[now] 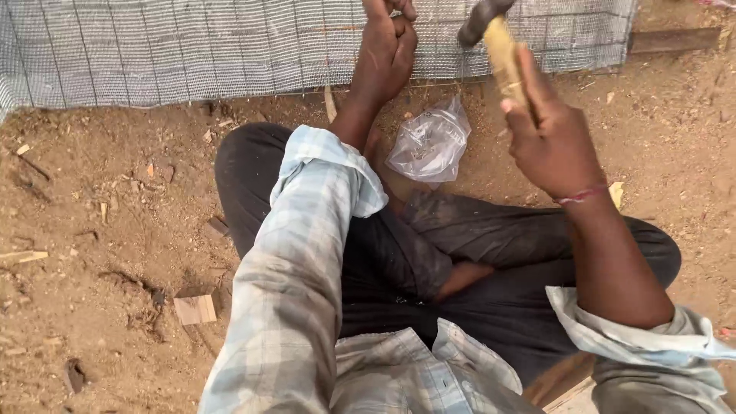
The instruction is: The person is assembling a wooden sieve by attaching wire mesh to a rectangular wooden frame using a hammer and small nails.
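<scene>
A: Fig. legend, head view. How many hands?

B: Two, both the wearer's. Left hand [386,47] is up at the wire mesh [192,46], fingers bunched tight in a pinch against it; what it pinches is too small to tell. Right hand [553,138] is wrapped round the wooden handle of one hammer [498,42], grip closed, dark head near the top edge of the frame, w/ the handle tilted up and to the left.

A: Where does the hammer sit rel. to the mesh?

B: In front of it, head just right of the left hand, apart from it. Whether the head touches the mesh can't be told.

A: Other items, counted?

B: One clear plastic bag [431,142] on the dirt ground [92,230], between the two forearms, just below the mesh's lower edge; contents unclear. One pale wood block [195,308] on the ground at left, well apart from both hands. Scattered wood chips, uncounted.

A: The person?

B: Seated, dark-trousered legs folded, plaid shirt w/ both sleeves rolled. One red thread on the right wrist.
</scene>
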